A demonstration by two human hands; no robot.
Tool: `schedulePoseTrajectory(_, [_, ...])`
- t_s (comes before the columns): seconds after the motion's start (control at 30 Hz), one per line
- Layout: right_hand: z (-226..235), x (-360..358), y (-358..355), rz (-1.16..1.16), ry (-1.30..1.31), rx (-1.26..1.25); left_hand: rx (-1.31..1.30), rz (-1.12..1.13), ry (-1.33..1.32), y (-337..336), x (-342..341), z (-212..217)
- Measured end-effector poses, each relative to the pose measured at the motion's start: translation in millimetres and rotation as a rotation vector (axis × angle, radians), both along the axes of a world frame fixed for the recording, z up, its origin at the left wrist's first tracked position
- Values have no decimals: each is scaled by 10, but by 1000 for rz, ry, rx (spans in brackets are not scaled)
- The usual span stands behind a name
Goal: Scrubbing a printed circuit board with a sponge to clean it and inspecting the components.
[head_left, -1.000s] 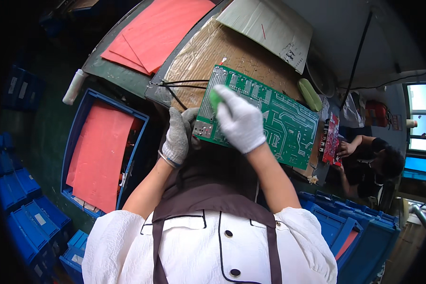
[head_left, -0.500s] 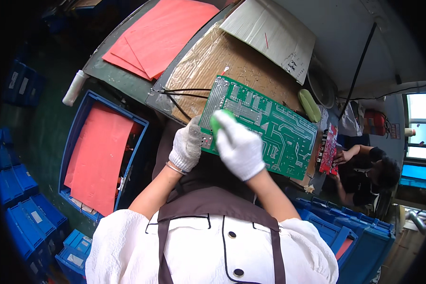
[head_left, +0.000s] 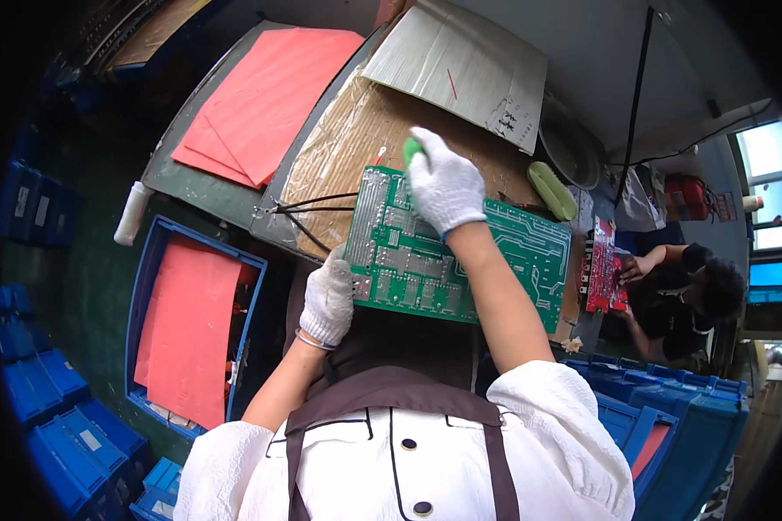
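Note:
A large green circuit board (head_left: 513,252) lies tilted at the near edge of the bench, with its silvery traces and solder points facing up. Its left edge is gripped by my left hand (head_left: 328,300), in a white knit glove. Over the board's far edge, my gloved right hand (head_left: 447,182) is closed around a bright green object (head_left: 412,153). Most of that object is hidden by the fingers, so its kind does not show. My right forearm crosses above the board and covers part of it.
Brown cardboard (head_left: 330,161) covers the bench, with black cables (head_left: 321,201) at its left. Red sheets (head_left: 269,95) lie farther left. A pale green oblong item (head_left: 551,191) is beyond the board. Blue bins (head_left: 256,304) stand below, and another person (head_left: 669,295) handles a red board (head_left: 601,265) at right.
My right hand has moved from the board's left part to its far edge, carrying the green object. The board has turned slightly and shifted a little left with my left hand.

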State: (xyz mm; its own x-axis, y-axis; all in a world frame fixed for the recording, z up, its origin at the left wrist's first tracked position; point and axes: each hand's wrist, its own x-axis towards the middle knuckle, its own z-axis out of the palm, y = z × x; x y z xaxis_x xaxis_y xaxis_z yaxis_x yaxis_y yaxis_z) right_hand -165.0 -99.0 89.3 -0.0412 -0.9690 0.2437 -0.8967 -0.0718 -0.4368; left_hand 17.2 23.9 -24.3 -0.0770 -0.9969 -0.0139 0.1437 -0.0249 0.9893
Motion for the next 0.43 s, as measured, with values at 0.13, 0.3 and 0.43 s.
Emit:
schedulePoseTrajectory(0.13, [-166, 191, 591, 142, -98, -126, -36, 2, -37, -11, -23, 40])
schedulePoseTrajectory(0.3, [-77, 168, 104, 118, -74, -92, -11, 3, -18, -23, 8, -19])
schedulePoseTrajectory(0.43, [-45, -753, 391, -212, 15, 29, -57, 46, -18, -57, -13, -89])
